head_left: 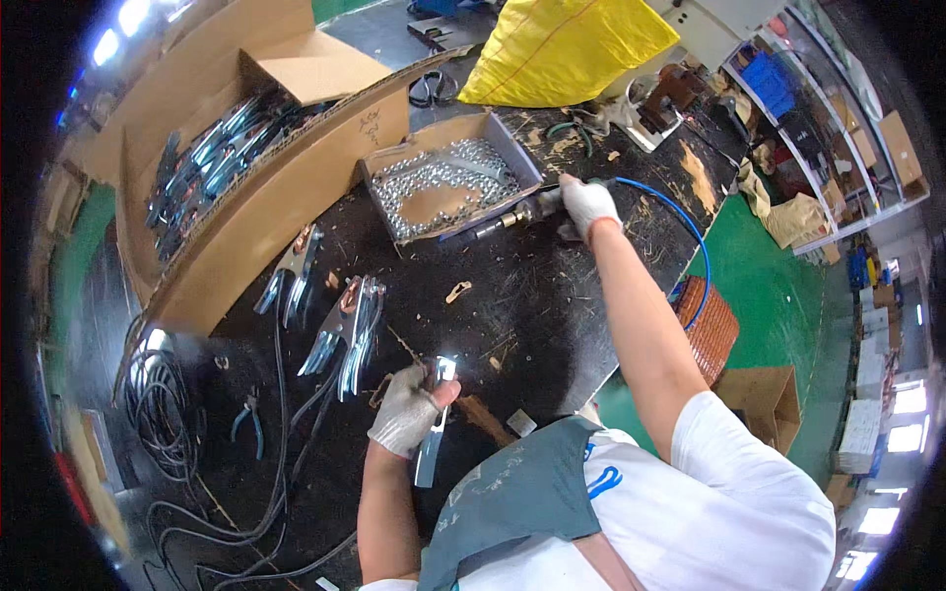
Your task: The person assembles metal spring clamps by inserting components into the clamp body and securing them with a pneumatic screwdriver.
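Observation:
My left hand [406, 409], in a white knit glove with bare fingertips, is closed round a shiny metal clamp [429, 455] low over the dark bench. Its far side is hidden by my fingers. My right hand [589, 205], gloved too, grips an air screwdriver [532, 209] fed by a blue hose [690, 225]. The tool's tip points left, just in front of a shallow box [519, 150] of small silvery nuts or similar fasteners [419, 187]. Left of my left hand lie two ground clamps, a nearer one [347, 330] and a farther one [296, 268], with black cables [280, 394].
A big cardboard box [251, 212] full of metal clamps [222, 158] stands at the far left. Blue-handled pliers [248, 426] and coiled cable [158, 414] lie at left. A yellow sack [567, 54] is at the back. Shelving [828, 128] stands beyond the bench's right edge.

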### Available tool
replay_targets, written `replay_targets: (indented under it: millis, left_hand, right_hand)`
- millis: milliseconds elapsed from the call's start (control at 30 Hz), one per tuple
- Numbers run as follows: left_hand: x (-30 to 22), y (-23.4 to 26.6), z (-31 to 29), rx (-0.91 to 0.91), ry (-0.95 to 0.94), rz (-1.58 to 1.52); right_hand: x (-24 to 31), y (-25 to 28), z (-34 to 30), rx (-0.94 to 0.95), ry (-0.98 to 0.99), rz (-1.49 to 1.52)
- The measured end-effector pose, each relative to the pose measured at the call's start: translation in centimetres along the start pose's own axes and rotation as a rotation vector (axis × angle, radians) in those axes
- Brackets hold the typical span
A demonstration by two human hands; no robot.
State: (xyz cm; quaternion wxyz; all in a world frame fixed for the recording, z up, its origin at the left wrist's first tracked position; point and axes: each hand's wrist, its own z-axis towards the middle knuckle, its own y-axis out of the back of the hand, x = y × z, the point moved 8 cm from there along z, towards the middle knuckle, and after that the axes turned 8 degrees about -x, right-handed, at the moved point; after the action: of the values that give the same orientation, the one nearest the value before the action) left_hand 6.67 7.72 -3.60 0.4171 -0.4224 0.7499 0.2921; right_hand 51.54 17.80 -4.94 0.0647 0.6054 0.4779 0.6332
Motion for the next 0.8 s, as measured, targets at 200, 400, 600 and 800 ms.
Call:
replay_targets:
  millis: [200, 400, 600, 800]
  left_hand:
    - [-1.0, -0.3, -0.4, -0.025, -0.022, -0.006]
    - [-0.5, -0.3, -0.9, -0.044, 0.056, 0.075]
    - [-0.3, -0.2, -1.1, 0.003, -0.001, -0.073]
    - [-1.9, -0.3, -3.4, -0.108, 0.067, -0.083]
  right_hand:
    - [4.3, -0.9, -1.8, -0.187, 0.039, -0.249]
    - [2.7, 2.6, -5.4, -0.259, 0.121, 0.467]
    - [5.3, 13.7, -13.4, -0.061, 0.467, 0.962]
    - [8.2, 8.3, -22.3, 1.026, -0.078, 1.990]
